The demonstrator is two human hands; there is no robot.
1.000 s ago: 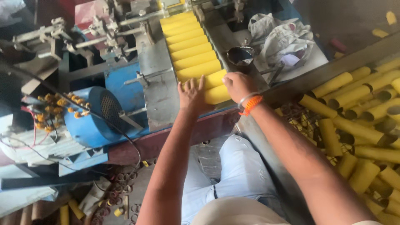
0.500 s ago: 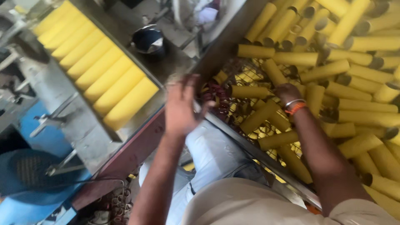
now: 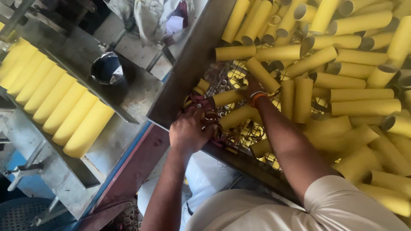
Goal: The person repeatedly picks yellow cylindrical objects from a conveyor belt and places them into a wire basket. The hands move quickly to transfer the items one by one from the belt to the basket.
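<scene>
A metal bin with a wire-mesh floor [image 3: 188, 72] holds several yellow cardboard tubes [image 3: 355, 107] lying in a loose heap. My right hand [image 3: 250, 87], with an orange band on the wrist, reaches in among them. It lies under a slanted tube [image 3: 262, 75], next to a short tube [image 3: 229, 97], and its fingers are hidden. My left hand [image 3: 188, 133] rests at the bin's near corner with its fingers curled down on the mesh. They touch the end of another tube [image 3: 239, 116] and some reddish rings. Its grip does not show.
To the left, a metal machine tray [image 3: 81, 171] carries a neat row of yellow tubes [image 3: 64, 111]. A dark round bowl [image 3: 107, 68] and a crumpled cloth [image 3: 154, 17] lie beyond it. My lap is below the bin's edge.
My view has swung right, from the machine tray to the bin. My right hand has gone deeper into the tubes. My left hand has dropped from mid-air onto the mesh corner.
</scene>
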